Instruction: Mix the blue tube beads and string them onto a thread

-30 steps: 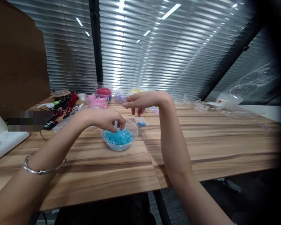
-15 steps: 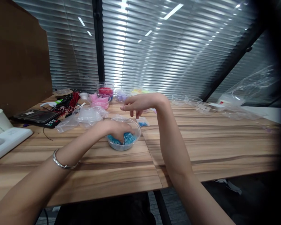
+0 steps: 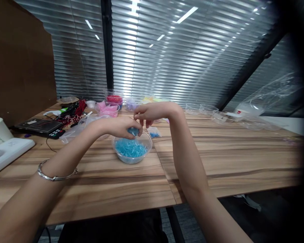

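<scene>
A clear round plastic bowl (image 3: 131, 158) stands on the wooden table, filled with small shiny blue tube-like pieces (image 3: 130, 147). Just above its far side, my left hand (image 3: 121, 127) is closed round a clump of the same blue pieces, visible between thumb and fingers. My right hand (image 3: 153, 113) hovers beside the left fingertips, wrist bent, fingers hanging loosely apart; I see nothing in it. Behind the bowl's right side lies a small clear bag (image 3: 154, 132) with blue pieces inside.
Tubs of pink packets (image 3: 107, 109), red pieces (image 3: 114, 98) and purple pieces (image 3: 131, 103) line the back. Left are clear plastic bags (image 3: 74, 132), a black digital scale (image 3: 40, 125), red-black wires (image 3: 77, 111) and a white power strip (image 3: 11, 153). Clear containers (image 3: 209, 108) stand back right.
My left hand has risen out of the bowl, bringing up a clump of blue pieces. My right hand has shifted only slightly, and the two hands are now close together.
</scene>
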